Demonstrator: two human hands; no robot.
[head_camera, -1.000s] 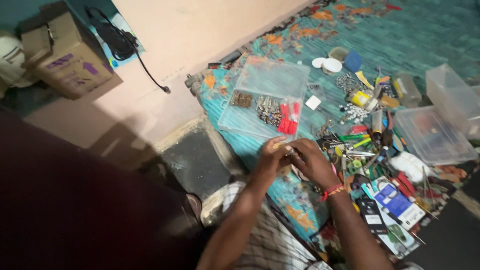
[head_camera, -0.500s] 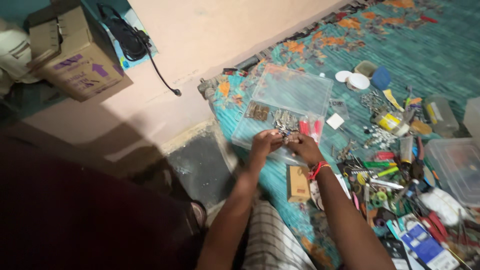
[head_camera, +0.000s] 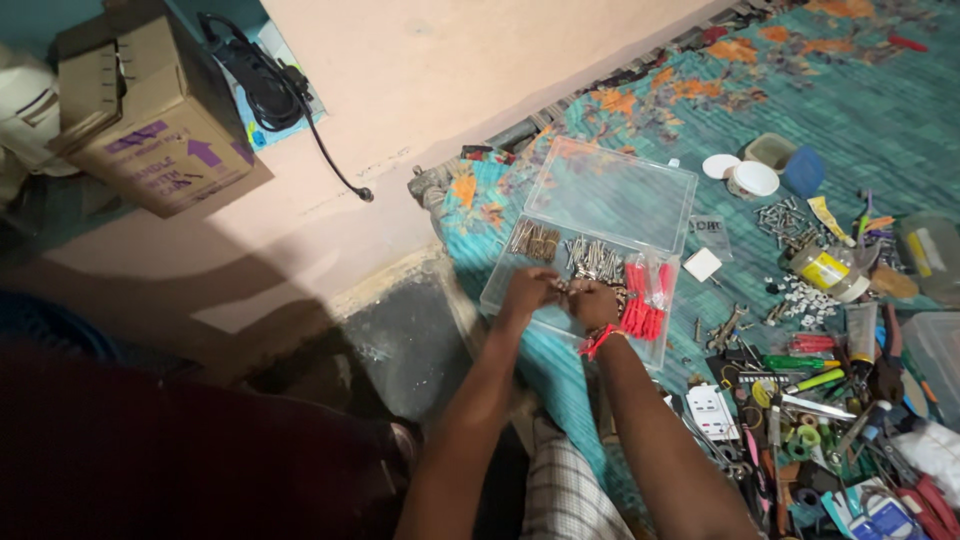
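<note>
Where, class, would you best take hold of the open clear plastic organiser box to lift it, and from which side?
Probably the clear organiser box by its tray's near edge, from the person's side. The raised lid blocks the far side, and left hand and right hand work over its compartments of screws.

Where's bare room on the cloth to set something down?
Free: the teal cloth beyond the white lids, toward the far edge. Some room in the open clear lid of the organizer box. Crowded: the tool pile right of both hands.
</note>
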